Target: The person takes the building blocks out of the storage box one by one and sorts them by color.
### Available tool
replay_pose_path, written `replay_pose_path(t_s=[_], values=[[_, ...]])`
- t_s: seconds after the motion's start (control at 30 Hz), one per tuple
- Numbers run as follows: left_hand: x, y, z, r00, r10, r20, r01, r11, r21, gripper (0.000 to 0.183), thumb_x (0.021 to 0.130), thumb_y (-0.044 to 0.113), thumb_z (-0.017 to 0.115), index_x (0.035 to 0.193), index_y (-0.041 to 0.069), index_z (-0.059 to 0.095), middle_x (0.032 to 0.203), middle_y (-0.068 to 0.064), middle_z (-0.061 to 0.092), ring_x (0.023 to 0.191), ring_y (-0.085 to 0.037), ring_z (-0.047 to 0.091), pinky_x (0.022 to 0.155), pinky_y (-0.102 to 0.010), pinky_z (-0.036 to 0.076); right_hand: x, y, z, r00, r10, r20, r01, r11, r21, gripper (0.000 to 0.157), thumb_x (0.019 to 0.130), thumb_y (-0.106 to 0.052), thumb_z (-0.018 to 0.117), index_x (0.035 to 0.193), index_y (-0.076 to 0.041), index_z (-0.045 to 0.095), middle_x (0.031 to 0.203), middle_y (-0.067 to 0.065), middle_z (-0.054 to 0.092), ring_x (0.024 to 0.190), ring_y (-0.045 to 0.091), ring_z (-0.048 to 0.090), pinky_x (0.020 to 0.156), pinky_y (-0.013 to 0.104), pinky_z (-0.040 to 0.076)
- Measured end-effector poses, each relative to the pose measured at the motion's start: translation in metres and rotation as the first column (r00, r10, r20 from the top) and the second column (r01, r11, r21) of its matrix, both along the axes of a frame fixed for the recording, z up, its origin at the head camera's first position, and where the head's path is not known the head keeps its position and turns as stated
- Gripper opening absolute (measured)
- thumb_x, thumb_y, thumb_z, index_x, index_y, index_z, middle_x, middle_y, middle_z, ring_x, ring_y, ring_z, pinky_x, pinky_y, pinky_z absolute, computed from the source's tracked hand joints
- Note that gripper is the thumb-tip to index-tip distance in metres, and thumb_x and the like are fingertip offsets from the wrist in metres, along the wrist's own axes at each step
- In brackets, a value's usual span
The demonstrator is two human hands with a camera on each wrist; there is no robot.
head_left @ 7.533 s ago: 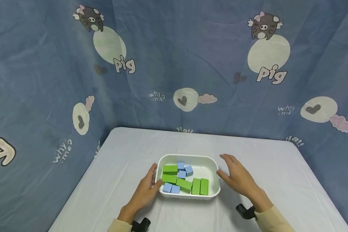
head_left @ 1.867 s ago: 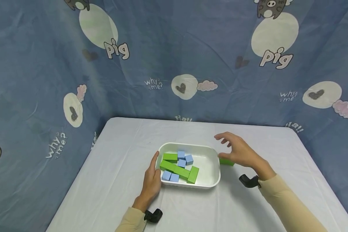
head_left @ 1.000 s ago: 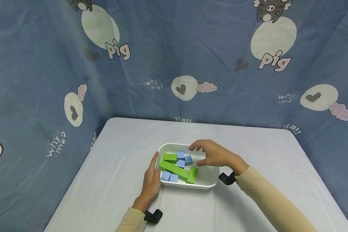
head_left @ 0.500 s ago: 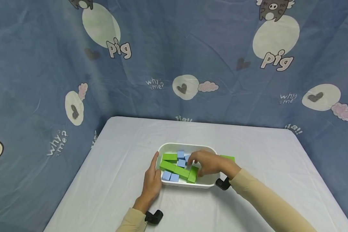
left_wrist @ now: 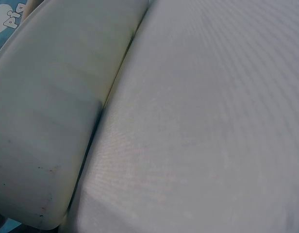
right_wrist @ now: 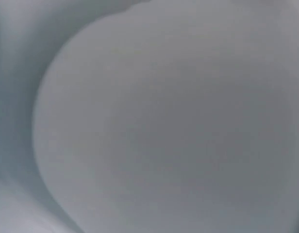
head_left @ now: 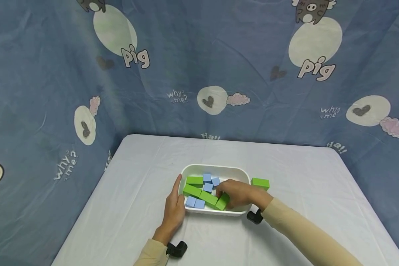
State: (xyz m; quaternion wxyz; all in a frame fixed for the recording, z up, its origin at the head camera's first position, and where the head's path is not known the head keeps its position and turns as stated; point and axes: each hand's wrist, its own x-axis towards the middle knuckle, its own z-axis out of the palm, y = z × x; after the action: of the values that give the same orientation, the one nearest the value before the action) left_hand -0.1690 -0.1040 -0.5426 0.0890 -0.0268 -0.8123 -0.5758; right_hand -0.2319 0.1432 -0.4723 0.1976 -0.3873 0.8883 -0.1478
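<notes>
A white rectangular tray (head_left: 238,213) holds several green oblong blocks and blue cubes. My right hand (head_left: 241,193) reaches in over its right side, fingers bent and thumb low, pinching a slightly tilted green block (head_left: 222,202). Another green block (head_left: 208,198) lies against that one on its left. My left hand (head_left: 173,210) lies along the tray's left wall, fingers straight and thumb by the near corner. In the left wrist view the tray's outer side (left_wrist: 47,107) fills the left; the fingers are out of view. The right wrist view is a blurred pale surface.
A green block (head_left: 261,182) lies on the white-covered table (head_left: 153,166) just right of the tray. Blue cubes (head_left: 208,187) sit close to the right fingertips. Two more blue cubes (head_left: 191,201) stand in the near left corner. A patterned blue curtain (head_left: 173,74) hangs behind the table.
A green block went from the tray to the table at right. My right hand came back over the tray, lowered and took hold of another, which has turned slightly. My left hand stays put lately.
</notes>
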Motion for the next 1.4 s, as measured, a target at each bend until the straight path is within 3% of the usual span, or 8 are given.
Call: replay_pose_path(t_s=[0.17, 0.37, 0.53, 0.7, 1.1, 1.4], values=[[0.000, 0.000, 0.000, 1.000, -0.016, -0.004, 0.016, 1.000, -0.001, 0.071, 0.094, -0.008, 0.033, 0.163, 0.009, 0.024, 0.164, -0.008, 0.029, 0.152, -0.024, 0.023, 0.122, -0.047, 0.019, 0.002, 0.003, -0.002, 1.000, 0.006, -0.016, -0.006, 1.000, -0.019, 0.040, 0.072, -0.004, 0.088, 0.110, -0.011, 0.075, 0.113, -0.005, 0.070, 0.105, 0.011, 0.060, 0.099, 0.033, 0.049], [0.000, 0.000, 0.000, 1.000, -0.020, -0.004, 0.020, 1.000, -0.007, 0.071, 0.094, -0.008, 0.033, 0.163, 0.009, 0.024, 0.165, -0.009, 0.029, 0.152, -0.024, 0.023, 0.122, -0.047, 0.019, 0.006, 0.011, 0.004, 1.000, -0.003, -0.030, 0.001, 0.999, -0.049, 0.036, 0.076, -0.007, 0.087, 0.110, -0.012, 0.076, 0.109, -0.008, 0.070, 0.106, 0.011, 0.060, 0.100, 0.035, 0.049], [-0.002, -0.001, 0.000, 1.000, -0.013, -0.010, 0.013, 1.000, -0.015, 0.071, 0.094, -0.007, 0.034, 0.162, 0.010, 0.026, 0.164, -0.008, 0.031, 0.151, -0.024, 0.024, 0.122, -0.047, 0.020, 0.005, 0.024, 0.015, 0.998, -0.018, -0.062, 0.009, 0.990, -0.141, 0.032, 0.079, -0.007, 0.086, 0.108, -0.013, 0.074, 0.107, -0.007, 0.069, 0.100, 0.011, 0.061, 0.092, 0.034, 0.052], [-0.003, -0.002, 0.000, 1.000, -0.002, -0.011, 0.002, 1.000, -0.019, 0.070, 0.094, -0.007, 0.034, 0.162, 0.009, 0.027, 0.163, -0.009, 0.033, 0.150, -0.025, 0.026, 0.122, -0.048, 0.021, 0.000, 0.039, 0.026, 0.997, -0.050, -0.059, 0.033, 0.962, -0.273, 0.028, 0.082, -0.007, 0.083, 0.106, -0.011, 0.071, 0.102, -0.007, 0.067, 0.091, 0.008, 0.061, 0.082, 0.033, 0.055], [0.001, -0.002, 0.000, 1.000, -0.007, 0.002, 0.007, 1.000, -0.019, 0.071, 0.094, -0.006, 0.034, 0.163, 0.013, 0.026, 0.164, -0.008, 0.031, 0.151, -0.024, 0.025, 0.122, -0.049, 0.020, 0.002, 0.080, 0.041, 0.973, -0.230, -0.027, 0.206, 0.913, -0.352, 0.025, 0.084, -0.007, 0.078, 0.108, -0.007, 0.071, 0.099, -0.004, 0.067, 0.088, 0.013, 0.062, 0.079, 0.042, 0.058], [0.000, -0.001, 0.001, 1.000, -0.010, -0.001, 0.010, 1.000, -0.013, 0.072, 0.094, -0.006, 0.034, 0.163, 0.014, 0.027, 0.163, -0.008, 0.032, 0.151, -0.024, 0.025, 0.122, -0.049, 0.020, -0.001, 0.128, 0.035, 0.926, -0.373, -0.061, 0.330, 0.877, -0.349, 0.022, 0.084, -0.009, 0.080, 0.104, -0.007, 0.072, 0.099, -0.002, 0.069, 0.091, 0.019, 0.063, 0.080, 0.045, 0.056]])
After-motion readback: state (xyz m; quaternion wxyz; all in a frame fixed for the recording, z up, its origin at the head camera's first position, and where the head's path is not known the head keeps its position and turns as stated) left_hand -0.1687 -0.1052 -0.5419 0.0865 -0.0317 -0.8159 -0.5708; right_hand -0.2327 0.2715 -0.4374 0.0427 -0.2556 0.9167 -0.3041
